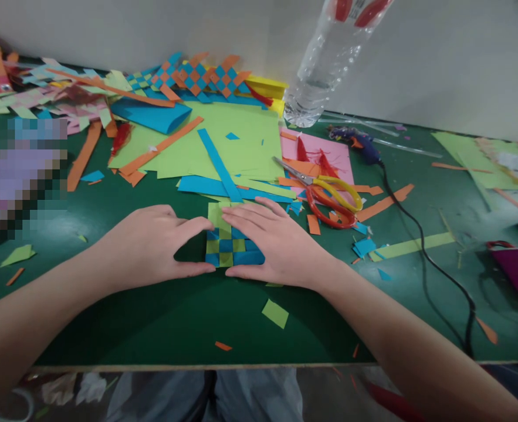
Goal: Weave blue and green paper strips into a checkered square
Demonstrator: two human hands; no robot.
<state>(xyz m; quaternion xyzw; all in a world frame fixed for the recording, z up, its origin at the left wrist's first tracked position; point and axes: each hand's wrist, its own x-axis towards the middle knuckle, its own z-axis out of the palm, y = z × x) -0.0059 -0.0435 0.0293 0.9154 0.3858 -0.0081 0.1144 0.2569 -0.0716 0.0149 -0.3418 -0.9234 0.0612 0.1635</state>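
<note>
A small woven paper square [226, 246] in blue and light green lies on the green table in front of me. At its left side, my left hand [159, 249] curves, with the thumb at the lower corner and the forefinger at the upper left edge. Over its right part lies my right hand [276, 243], fingers stretched across the top and thumb along the bottom edge, so both hands hold the square by its edges. Part of the weave is hidden under my right fingers. A loose blue strip [218, 164] runs up from its top edge.
Scissors [315, 187] with yellow and red handles lie beyond my right hand. Behind are green paper sheets [241, 129], finished woven pieces [195, 76] and a water bottle [329, 58]. A glue gun [359, 143] trails a black cord [410, 217]. Paper scraps [275, 313] dot the table.
</note>
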